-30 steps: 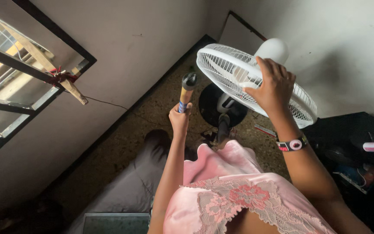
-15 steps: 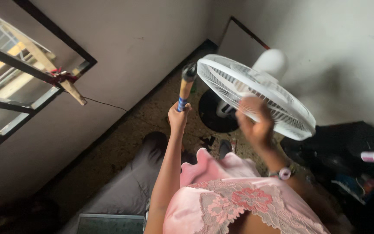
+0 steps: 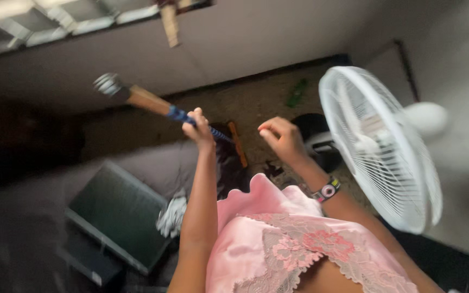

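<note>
We look down from a head-worn camera, and the view is smeared by motion. Our left hand (image 3: 199,126) is raised and wrapped tightly around the blue-taped grip of a hammer (image 3: 153,104). Its wooden handle slants up and to the left, and the dark metal head sits at the far upper-left end, in front of the pale wall. Our right hand (image 3: 280,138) is loosely curled in the air and holds nothing; a wrist band (image 3: 327,190) with a round face circles that wrist. The hand sits just left of a white pedestal fan (image 3: 381,149), apart from its wire cage, which faces left. The fan's dark round base (image 3: 318,138) rests on the speckled floor behind the hand. A pink lace-trimmed garment (image 3: 294,239) fills the lower middle. To the lower left lies a dark flat panel (image 3: 120,217), possibly a screen, though the blur leaves us unsure. A barred window (image 3: 71,16) runs along the top edge
</note>
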